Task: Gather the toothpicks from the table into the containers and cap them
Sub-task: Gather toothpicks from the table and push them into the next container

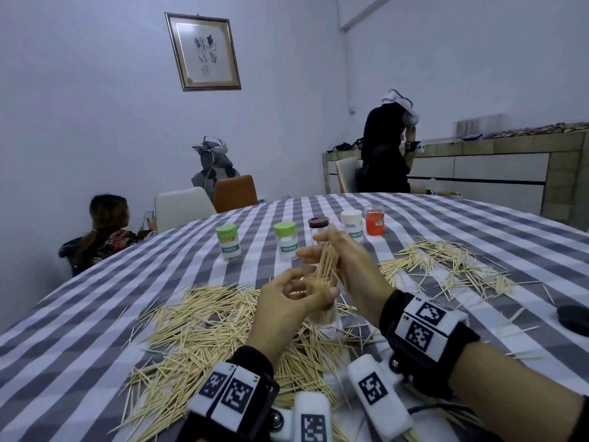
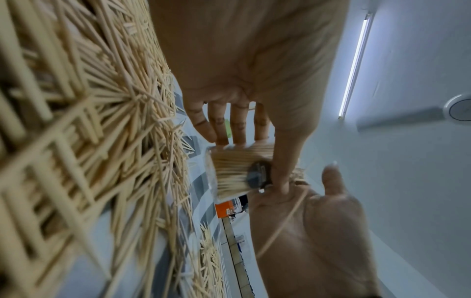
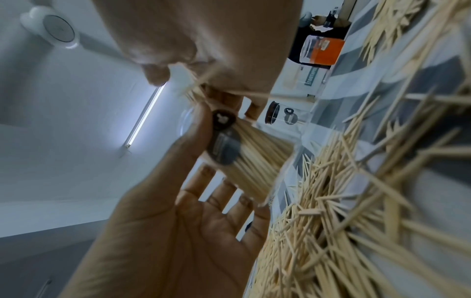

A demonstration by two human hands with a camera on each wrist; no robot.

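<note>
Spreading over the checked tablecloth [image 1: 95, 314], loose toothpicks [image 1: 191, 330] lie in a thick heap directly below the clear jar [image 1: 322, 301], which is lifted off the table (no lid on it) and already packed with upright toothpicks. The left hand [image 1: 287, 311] grips this jar, thumb on one side and fingers on the other; the left wrist view shows the jar [image 2: 229, 171] pinched between thumb and fingertips. The right hand [image 1: 347, 266] is just above the jar's mouth, curled round a bundle of toothpicks [image 1: 328, 260] whose lower ends reach into the jar. To the right of the jar a second scatter of toothpicks [image 1: 446, 266] lies on the cloth, and further right a black lid [image 1: 573, 319] rests near the table edge.

Beyond the jar stands a row of containers: a green-capped one [image 1: 228, 242] to the far left, another green-capped one [image 1: 286, 240] beside it, a brown-capped clear jar [image 1: 318, 228] right behind the hands, a white-capped one [image 1: 352, 226], and an orange-labelled clear jar [image 1: 374, 220]. What is inside them cannot be made out.
</note>
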